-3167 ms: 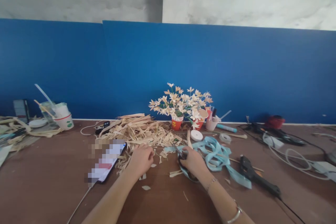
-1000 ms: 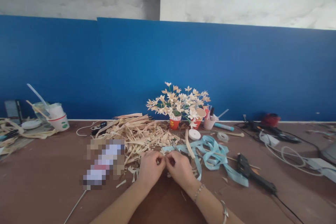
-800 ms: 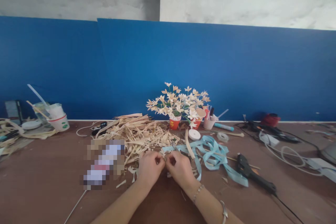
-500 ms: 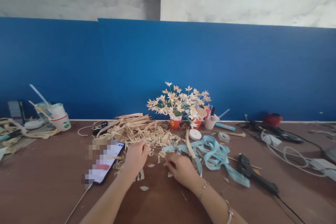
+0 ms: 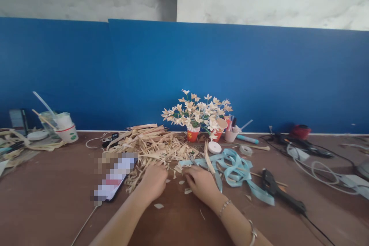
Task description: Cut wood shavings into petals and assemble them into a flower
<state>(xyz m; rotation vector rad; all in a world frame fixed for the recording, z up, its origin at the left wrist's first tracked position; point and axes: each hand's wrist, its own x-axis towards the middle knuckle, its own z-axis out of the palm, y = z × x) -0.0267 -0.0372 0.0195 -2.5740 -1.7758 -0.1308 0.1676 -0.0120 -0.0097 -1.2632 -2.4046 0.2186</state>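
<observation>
Two hands are working low over the brown tabletop (image 5: 170, 223), and I am watching them from afar through the head camera. The left hand (image 5: 154, 181) is curling its fingers at the near edge of a tangled heap of pale strips (image 5: 161, 144); I cannot tell whether it is holding one. The right hand (image 5: 201, 184) is keeping its thumb and fingers loosely apart, with nothing visibly held, beside a blue ribbon (image 5: 235, 169). The strips are looking dry, thin and feather-light, probably stiff enough to split if bent sharply, so I am favouring a gentle fingertip pinch at one end. Compared with a second ago, the hands are sitting apart rather than meeting at the fingertips. A small scrap (image 5: 181, 182) is now showing just left of the right hand.
</observation>
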